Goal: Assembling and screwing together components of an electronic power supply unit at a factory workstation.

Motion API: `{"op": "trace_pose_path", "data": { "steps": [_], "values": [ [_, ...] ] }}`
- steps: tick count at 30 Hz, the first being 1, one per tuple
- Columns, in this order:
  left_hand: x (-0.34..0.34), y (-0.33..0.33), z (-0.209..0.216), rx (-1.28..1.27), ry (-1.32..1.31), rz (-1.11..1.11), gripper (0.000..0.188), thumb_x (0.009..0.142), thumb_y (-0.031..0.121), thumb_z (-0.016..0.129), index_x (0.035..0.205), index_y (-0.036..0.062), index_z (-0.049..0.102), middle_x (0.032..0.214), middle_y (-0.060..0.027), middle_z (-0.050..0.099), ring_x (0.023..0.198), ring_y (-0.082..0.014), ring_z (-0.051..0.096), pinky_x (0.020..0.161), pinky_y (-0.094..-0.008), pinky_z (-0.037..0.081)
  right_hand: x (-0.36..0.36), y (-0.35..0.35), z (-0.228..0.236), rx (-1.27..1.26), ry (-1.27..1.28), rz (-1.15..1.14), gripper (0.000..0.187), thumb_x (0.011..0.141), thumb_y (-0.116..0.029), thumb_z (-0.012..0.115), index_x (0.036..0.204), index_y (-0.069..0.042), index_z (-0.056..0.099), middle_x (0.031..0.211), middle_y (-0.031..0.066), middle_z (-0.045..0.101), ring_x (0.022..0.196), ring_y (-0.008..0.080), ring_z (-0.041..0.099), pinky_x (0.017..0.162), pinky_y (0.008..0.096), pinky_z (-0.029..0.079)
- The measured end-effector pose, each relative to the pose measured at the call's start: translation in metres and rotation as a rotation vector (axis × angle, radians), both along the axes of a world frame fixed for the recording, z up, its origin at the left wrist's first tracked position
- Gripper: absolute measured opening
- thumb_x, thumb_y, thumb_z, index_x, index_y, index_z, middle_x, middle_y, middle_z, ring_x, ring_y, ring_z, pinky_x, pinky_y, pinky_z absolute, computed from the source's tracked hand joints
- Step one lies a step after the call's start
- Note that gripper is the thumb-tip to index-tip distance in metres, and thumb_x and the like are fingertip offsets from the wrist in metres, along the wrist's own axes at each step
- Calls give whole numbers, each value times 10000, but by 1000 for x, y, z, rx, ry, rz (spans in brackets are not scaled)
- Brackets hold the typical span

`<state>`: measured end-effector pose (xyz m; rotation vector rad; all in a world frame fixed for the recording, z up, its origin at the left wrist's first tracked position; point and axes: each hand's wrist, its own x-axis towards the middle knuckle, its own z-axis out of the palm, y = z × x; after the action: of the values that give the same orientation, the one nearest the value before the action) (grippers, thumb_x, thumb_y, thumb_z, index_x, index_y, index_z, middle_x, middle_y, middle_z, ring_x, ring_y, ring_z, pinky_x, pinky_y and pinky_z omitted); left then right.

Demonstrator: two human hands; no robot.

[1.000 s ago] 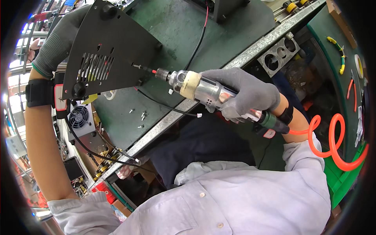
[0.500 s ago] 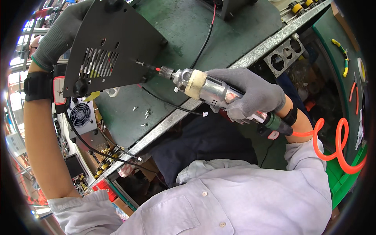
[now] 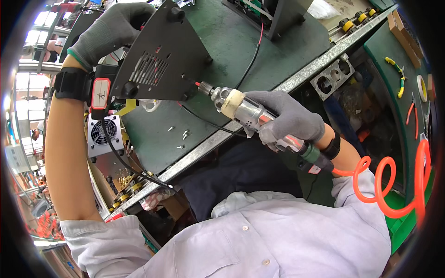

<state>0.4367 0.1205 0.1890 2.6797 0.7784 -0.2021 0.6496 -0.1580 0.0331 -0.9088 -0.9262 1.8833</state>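
Note:
In my gloved right hand [image 3: 293, 119] is an air screwdriver [image 3: 248, 111], a silver body with a red coiled hose. Its bit points left at a hole near the lower right edge of a black metal panel [image 3: 172, 51], and the tip appears to touch it. My gloved left hand [image 3: 111, 33] grips the tilted panel at its upper left, with fingertips hidden behind the edge. Slots and round black feet show on this face. From beneath it a black cable [image 3: 204, 121] runs toward the bench edge.
Small loose screws [image 3: 185, 134] lie on the green bench top [image 3: 148, 146]. A second black casing [image 3: 287, 18] stands at the back. At left is a box with a fan [image 3: 103, 132]. The red coiled hose [image 3: 387, 185] hangs at right, near pliers [image 3: 411, 113].
In the picture the panel and my left hand have shifted right. The screwdriver has come closer to the panel, and the screw seen at its tip no longer stands out.

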Motion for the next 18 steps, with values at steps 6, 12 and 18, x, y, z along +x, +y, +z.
{"op": "trace_pose_path", "data": {
  "steps": [6,12,18],
  "values": [
    [0,10,-10,-242,-85,31,525,800,74,789,1284,-27,613,1110,-38,692,1000,-91,613,944,-278,513,-8,-1,1,1,-1,-17,621,656,-108,697,1247,32,573,850,60,621,556,109,595,480,260,508],
    [4,-18,6,243,-75,-56,588,763,95,809,1318,36,623,1189,-85,689,1054,-170,639,975,-318,501,-18,-2,-2,-43,109,-15,626,675,-122,719,1253,44,548,887,78,626,543,131,617,473,262,533],
    [-100,-123,20,634,-810,386,290,987,158,576,1213,29,704,1243,-117,685,1128,-195,653,1013,-326,477,-48,-1,-1,-45,196,12,632,691,-133,707,1269,46,525,901,94,624,546,145,626,473,261,534]
  ]
}}
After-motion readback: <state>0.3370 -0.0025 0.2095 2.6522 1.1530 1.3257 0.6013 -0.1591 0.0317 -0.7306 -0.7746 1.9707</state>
